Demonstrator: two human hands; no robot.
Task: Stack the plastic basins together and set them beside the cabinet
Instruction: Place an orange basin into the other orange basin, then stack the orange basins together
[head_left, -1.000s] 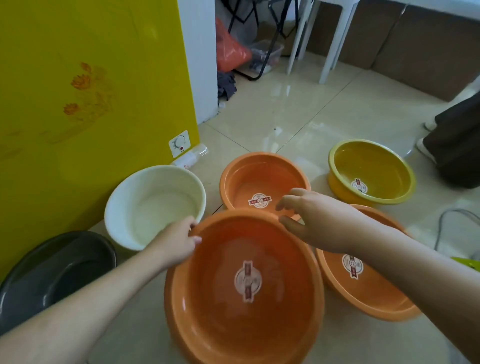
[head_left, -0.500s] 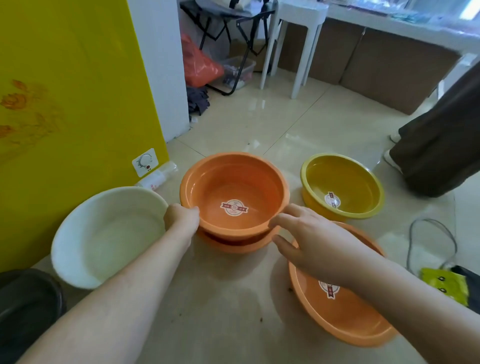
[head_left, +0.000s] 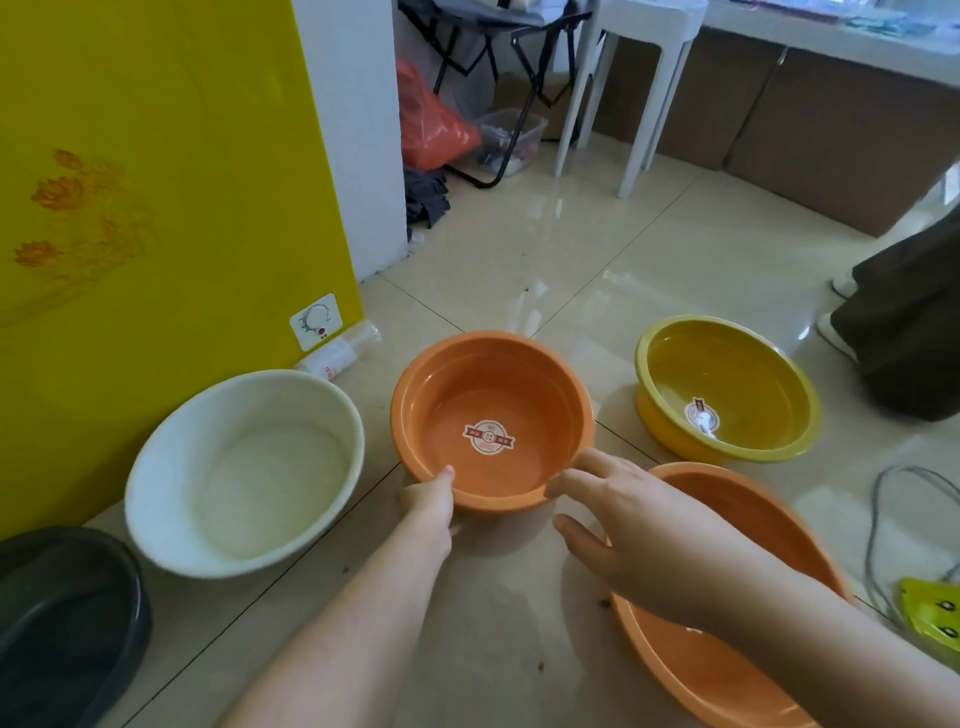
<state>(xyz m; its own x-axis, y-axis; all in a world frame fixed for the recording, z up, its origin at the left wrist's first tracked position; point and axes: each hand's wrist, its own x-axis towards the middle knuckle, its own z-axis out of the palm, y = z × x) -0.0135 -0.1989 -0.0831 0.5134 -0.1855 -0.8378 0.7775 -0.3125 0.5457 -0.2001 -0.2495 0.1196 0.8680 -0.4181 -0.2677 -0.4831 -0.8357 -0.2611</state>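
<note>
left hand (head_left: 428, 501) pinching orange basin (head_left: 493, 415) rim, right hand (head_left: 628, 525) spread open

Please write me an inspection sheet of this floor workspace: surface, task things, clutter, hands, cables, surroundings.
Surface: glossy beige tiled floor, small dark specks near the hands.
Job's things: round orange plastic basin in the middle; white plastic basin and dark grey plastic basin on its left; yellow plastic basin on its right; shallow orange plastic basin nearest, partly under the right arm.
Clutter: clear plastic bottle lying at the yellow cabinet.
Hands: left hand, grip on the middle basin's near rim; right hand open, at the rim.
Cables: grey cable, far right.
Surroundings: white stool legs, red plastic bag, another person's dark trousers.
</note>
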